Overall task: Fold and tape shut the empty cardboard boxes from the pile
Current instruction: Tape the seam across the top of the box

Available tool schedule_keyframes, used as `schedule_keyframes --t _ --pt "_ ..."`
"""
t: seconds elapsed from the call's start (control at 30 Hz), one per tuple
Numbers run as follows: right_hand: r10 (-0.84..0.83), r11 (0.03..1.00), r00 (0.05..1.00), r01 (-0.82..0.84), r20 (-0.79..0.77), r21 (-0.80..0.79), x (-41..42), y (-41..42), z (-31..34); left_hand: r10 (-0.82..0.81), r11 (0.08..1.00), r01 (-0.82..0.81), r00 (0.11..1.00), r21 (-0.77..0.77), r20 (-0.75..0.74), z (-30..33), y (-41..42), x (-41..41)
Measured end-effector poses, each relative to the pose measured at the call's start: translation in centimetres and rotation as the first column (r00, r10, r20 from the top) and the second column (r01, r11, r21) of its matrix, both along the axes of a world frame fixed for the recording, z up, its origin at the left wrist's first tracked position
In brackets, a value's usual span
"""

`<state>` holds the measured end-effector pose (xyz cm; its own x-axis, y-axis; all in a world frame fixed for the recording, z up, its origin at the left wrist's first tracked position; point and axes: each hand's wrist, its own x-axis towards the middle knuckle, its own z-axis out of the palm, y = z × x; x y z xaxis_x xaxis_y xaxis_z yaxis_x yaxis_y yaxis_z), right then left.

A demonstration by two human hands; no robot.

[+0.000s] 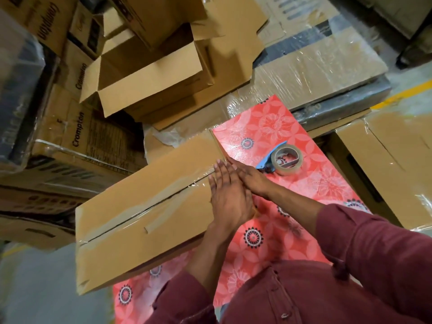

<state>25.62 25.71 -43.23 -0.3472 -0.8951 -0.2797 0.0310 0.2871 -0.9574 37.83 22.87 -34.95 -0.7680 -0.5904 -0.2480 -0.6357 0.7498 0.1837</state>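
Observation:
A long closed cardboard box (140, 213) lies across the red flowered table cover (275, 127), with clear tape along its centre seam. My left hand (228, 195) lies flat on the box's right end, fingers straight, pressing the tape where it wraps over the edge. My right hand (247, 175) lies beside it, fingers straight against the same end of the box. A blue tape dispenser with a roll of tape (284, 160) rests on the cover just right of my hands, held by neither hand.
Open empty cardboard boxes (149, 73) are piled behind the taped box. Printed cartons (79, 136) are stacked at the left. Plastic-wrapped boxes (315, 66) stand at the back right, and another taped carton (392, 164) at the right.

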Motion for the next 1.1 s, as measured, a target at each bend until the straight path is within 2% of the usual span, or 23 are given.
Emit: schedule_keyframes --t 0.17,0.27,0.4,0.5,0.57,0.63,0.7,0.73,0.77,0.83,0.9,1.0,1.1 --pt "0.014 1.000 0.986 -0.009 -0.166 0.028 -0.7 -0.7 1.5 0.010 0.985 -0.010 1.000 0.170 -0.004 1.6 -1.8 1.9" --pt "-0.065 0.998 0.964 0.068 -0.258 0.003 -1.0 -1.4 2.9 -0.017 0.987 0.014 1.000 0.159 0.020 2.5 -3.1 4.6" --pt "-0.158 0.987 0.892 0.125 -0.423 -0.104 -0.8 -3.1 4.6 -0.032 0.993 0.038 0.998 0.112 -0.056 1.9 -3.9 10.1" --pt "-0.109 0.991 0.852 0.056 -0.512 -0.118 -0.3 -4.7 5.7 0.046 0.999 -0.047 0.974 0.001 -0.221 1.4 -4.3 14.0" --pt "-0.051 0.995 0.827 -0.005 -0.560 -0.098 0.2 -5.8 6.3 0.102 0.992 -0.123 0.919 -0.029 -0.381 1.3 -4.3 15.4" --pt "-0.003 0.997 0.823 -0.045 -0.568 -0.069 0.9 -7.0 7.2 0.230 0.970 -0.236 0.832 0.053 -0.505 1.4 -4.3 15.9" --pt "0.067 0.994 0.819 -0.105 -0.570 -0.034 1.9 -8.0 7.5 0.356 0.923 -0.377 0.753 0.081 -0.554 1.7 -5.0 15.4" --pt "0.110 0.990 0.813 -0.143 -0.572 -0.013 2.4 -8.3 7.4 0.402 0.894 -0.446 0.752 0.047 -0.522 1.6 -5.7 14.8" --pt "0.149 0.985 0.805 -0.173 -0.574 0.013 2.8 -8.5 7.3 0.434 0.879 -0.476 0.788 0.015 -0.436 1.4 -6.4 14.1" --pt "0.180 0.982 0.800 -0.178 -0.572 0.061 3.6 -8.6 6.7 0.376 0.922 -0.385 0.913 -0.034 -0.156 0.8 -7.0 12.6" --pt "0.164 0.986 0.803 -0.141 -0.573 0.084 3.9 -8.4 6.4 0.262 0.963 -0.259 0.965 -0.070 0.024 -0.3 -6.1 11.4" --pt "0.124 0.992 0.828 -0.083 -0.547 0.099 3.9 -8.3 6.2 0.153 0.971 -0.146 0.988 -0.190 0.022 -2.1 -2.3 11.1" --pt "0.137 0.987 0.813 -0.062 -0.566 0.149 4.5 -7.7 6.2 0.075 0.973 -0.103 0.988 -0.204 -0.137 -3.2 0.2 13.0"
